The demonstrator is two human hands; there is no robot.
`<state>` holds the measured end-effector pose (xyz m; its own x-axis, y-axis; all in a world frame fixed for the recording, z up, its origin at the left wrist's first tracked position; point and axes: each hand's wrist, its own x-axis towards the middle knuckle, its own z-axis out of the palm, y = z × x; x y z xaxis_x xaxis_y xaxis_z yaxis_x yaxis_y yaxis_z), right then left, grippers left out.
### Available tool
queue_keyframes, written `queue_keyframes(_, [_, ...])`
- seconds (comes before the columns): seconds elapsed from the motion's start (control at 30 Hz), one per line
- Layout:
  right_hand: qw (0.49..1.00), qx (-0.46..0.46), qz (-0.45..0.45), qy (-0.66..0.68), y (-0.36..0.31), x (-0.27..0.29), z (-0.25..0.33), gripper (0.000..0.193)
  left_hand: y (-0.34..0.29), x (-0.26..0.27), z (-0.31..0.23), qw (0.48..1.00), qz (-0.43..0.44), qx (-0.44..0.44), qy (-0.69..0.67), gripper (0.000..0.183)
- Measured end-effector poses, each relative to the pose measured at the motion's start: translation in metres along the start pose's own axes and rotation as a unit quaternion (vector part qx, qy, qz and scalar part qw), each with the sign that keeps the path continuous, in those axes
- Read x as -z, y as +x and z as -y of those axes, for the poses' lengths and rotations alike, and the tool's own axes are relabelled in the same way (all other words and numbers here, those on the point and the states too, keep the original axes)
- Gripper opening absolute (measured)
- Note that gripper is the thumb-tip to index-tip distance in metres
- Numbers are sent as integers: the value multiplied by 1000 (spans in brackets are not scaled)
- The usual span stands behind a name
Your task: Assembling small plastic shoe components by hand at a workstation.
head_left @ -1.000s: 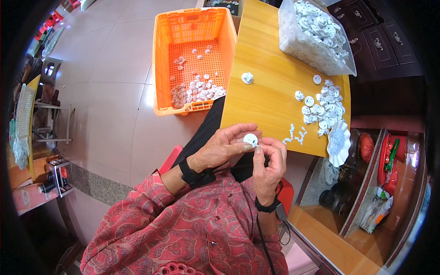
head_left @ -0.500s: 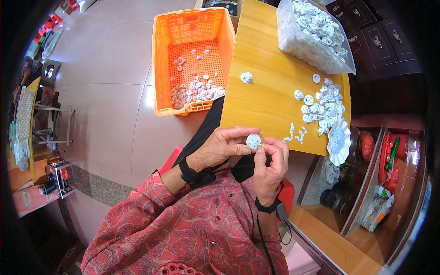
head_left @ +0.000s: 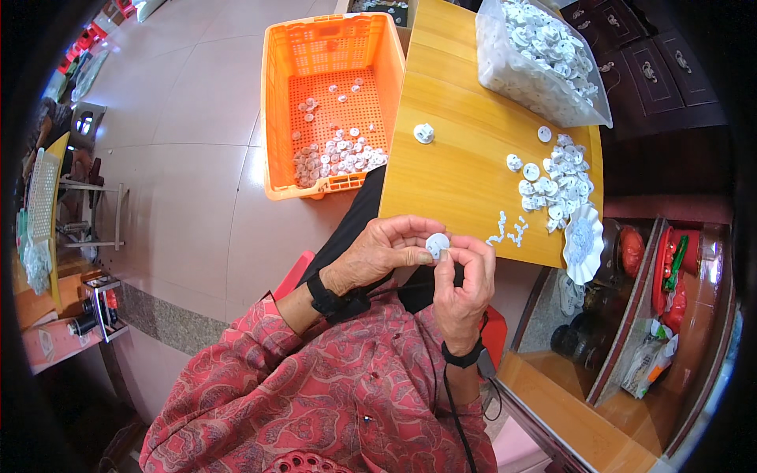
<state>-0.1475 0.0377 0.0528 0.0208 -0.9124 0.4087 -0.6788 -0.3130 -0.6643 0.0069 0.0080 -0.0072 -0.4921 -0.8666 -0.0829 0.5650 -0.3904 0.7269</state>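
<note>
Near the table's front edge, a white round plastic disc [head_left: 437, 242] with small slots in its face is held up between both hands. My left hand [head_left: 384, 246] grips its left side between thumb and fingers. My right hand [head_left: 463, 273] is closed at its lower right, the thumb pressing on the rim; any small part under that thumb is hidden. To the right of the hands, short strips of tiny white pieces [head_left: 501, 228] lie on the table. Beyond them spreads a pile of similar white discs [head_left: 564, 178], and one white part [head_left: 423, 133] sits alone.
A clear plastic bin [head_left: 544, 98] heaped with white parts stands at the table's [head_left: 453, 87] far right. Left of the table is an orange crate [head_left: 274, 118] with scattered discs inside. A white scalloped dish [head_left: 587, 264] of tiny pieces rests at the right corner, beside open shelves [head_left: 568, 402].
The disc has turned slightly and shifted a little to the right in my fingers. My right thumb has moved slightly left against its lower edge. Both hands still hold it.
</note>
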Motion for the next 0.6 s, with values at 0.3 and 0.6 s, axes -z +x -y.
queue_keyframes(0.3, [999, 23, 8, -30, 1, 0, -1, 12, 0, -1, -4, 1000, -2, 1, 20, 36])
queue_keyframes(0.6, [998, 34, 32, -29, 2, 0, -4, 18, 0, 2, -2, 998, 0, -9, 62, 34])
